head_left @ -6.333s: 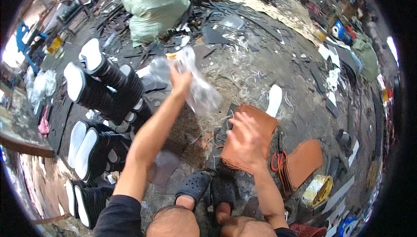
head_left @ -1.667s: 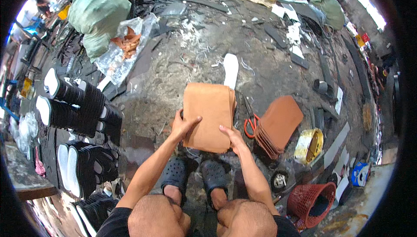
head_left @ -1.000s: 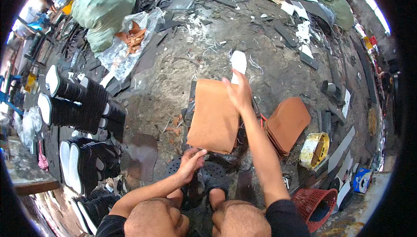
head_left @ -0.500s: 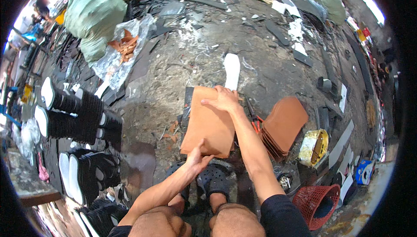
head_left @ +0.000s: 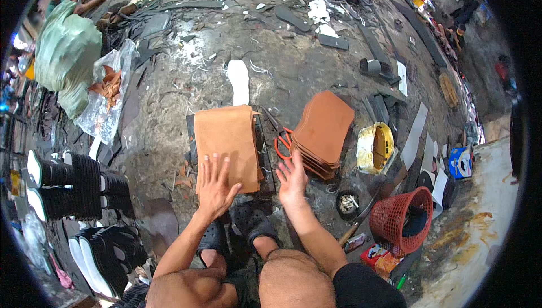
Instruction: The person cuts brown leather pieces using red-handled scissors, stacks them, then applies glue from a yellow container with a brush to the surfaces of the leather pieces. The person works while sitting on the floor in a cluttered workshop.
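Note:
A stack of tan leather sheets [head_left: 227, 138] lies flat on the dirty floor in front of my feet. My left hand [head_left: 214, 186] rests palm down on its near edge, fingers spread. My right hand [head_left: 292, 179] hovers open just right of the stack, near orange-handled scissors [head_left: 281, 138]. A second pile of brown cut pieces [head_left: 323, 130] sits right of the scissors. A white sole-shaped piece [head_left: 239, 80] lies beyond the stack.
Black soles with white edges [head_left: 73, 186] are stacked at the left. A clear bag of brown scraps [head_left: 107, 96] and a green sack [head_left: 65, 54] lie at far left. A yellow tin [head_left: 377, 147], a red basket [head_left: 407, 217] and a small pot [head_left: 347, 203] stand at the right.
My right hand has drawn back from the far edge of the leather stack to its right side. My left hand has moved up onto the stack's near edge.

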The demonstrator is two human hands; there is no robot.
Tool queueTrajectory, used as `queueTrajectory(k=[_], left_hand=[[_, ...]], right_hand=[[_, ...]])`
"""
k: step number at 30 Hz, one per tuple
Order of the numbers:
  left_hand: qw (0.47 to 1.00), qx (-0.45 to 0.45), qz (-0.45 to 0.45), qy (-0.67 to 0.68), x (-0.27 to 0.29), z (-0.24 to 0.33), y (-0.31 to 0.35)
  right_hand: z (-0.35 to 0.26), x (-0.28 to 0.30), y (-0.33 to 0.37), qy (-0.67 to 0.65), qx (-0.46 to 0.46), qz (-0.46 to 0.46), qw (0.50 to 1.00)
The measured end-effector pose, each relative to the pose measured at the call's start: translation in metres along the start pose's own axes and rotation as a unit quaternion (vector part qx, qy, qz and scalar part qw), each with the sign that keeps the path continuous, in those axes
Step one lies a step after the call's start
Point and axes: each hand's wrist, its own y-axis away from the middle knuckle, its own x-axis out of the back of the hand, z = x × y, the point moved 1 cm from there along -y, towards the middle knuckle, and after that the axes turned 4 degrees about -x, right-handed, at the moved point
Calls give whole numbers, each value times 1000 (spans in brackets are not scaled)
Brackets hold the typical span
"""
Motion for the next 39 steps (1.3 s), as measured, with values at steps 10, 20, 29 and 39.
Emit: queueTrajectory(k=[10,20,29,39], left_hand=[[973,-19,-210,89,-4,-21,-22],[670,161,-46,723,13,68,-79],[334,285,-33,898,2,79,-27],[391,135,-46,909,139,-15,-31]], right_hand=[[-35,58,-125,-230,68,212,948],[-121,37,82,427,603,61,672],[-56,10,160,533,652,-291,454],[-72,-33,101,172,17,-452,875]])
